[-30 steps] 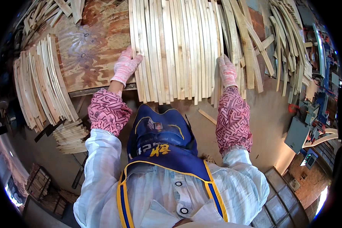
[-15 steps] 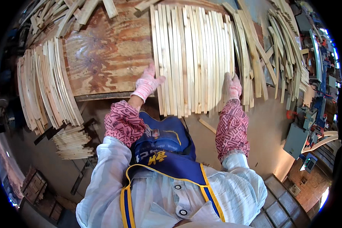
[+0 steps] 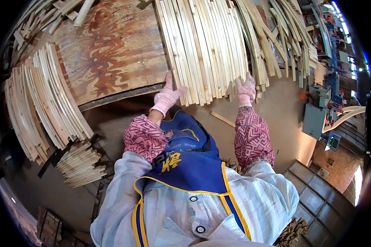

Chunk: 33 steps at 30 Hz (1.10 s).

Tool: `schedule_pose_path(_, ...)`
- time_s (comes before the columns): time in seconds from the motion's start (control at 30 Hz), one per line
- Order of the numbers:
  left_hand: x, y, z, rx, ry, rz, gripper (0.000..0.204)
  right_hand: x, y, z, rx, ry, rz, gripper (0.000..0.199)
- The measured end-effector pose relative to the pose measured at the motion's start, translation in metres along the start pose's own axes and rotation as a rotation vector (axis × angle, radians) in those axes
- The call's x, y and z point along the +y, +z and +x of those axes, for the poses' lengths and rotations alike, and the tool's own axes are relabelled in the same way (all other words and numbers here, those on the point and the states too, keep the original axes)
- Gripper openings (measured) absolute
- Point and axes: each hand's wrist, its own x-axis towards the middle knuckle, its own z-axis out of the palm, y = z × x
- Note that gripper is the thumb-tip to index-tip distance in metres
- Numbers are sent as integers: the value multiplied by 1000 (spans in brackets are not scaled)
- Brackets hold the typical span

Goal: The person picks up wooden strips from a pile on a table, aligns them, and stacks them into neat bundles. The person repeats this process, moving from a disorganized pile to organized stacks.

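A row of long pale wooden strips (image 3: 206, 49) lies side by side on the plywood table (image 3: 111, 53), its near ends jutting past the table's front edge. At the row's left edge, close to the near ends, is my left hand (image 3: 167, 98) in a pink-and-white glove, fingers spread and thumb over the outermost strip. My right hand (image 3: 246, 88), gloved alike, is at the right edge by the near ends, its fingers stretched out and apart. Neither hand is closed around a strip. Whether the fingertips press on the wood, I cannot tell.
More strips (image 3: 55, 96) are stacked at the left, with a smaller pile (image 3: 80, 164) lower down. Loose strips (image 3: 276, 37) lie across the right side. One short strip (image 3: 223, 119) is on the floor. Grey machinery (image 3: 315, 119) stands at the far right.
The view has shifted, and the strips and table appear higher in it. Both my hands have moved along the row's sides toward its near ends. The left fingers are spread wider.
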Motion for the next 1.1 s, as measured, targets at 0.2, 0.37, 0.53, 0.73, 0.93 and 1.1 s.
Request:
schedule_pose_path(0.2,-20,46,11,-73,300,-1217,115,45,-34,6,54,-31,53,74)
schedule_pose_path(0.37,-50,21,-1,-221,153,-1507,83,30,-62,47,88,-73,543,64)
schedule_pose_path(0.53,-39,25,-2,-79,189,-1280,72,-8,-91,81,43,-164,614,58)
schedule_pose_path(0.73,32,20,-20,332,-256,-112,86,77,-79,207,169,-286,714,59)
schedule_pose_path(0.93,220,98,60,527,373,-120,57,170,-86,343,219,-250,166,56)
schedule_pose_path(1.1,343,188,156,223,140,-216,99,122,-117,378,-152,-119,27,60)
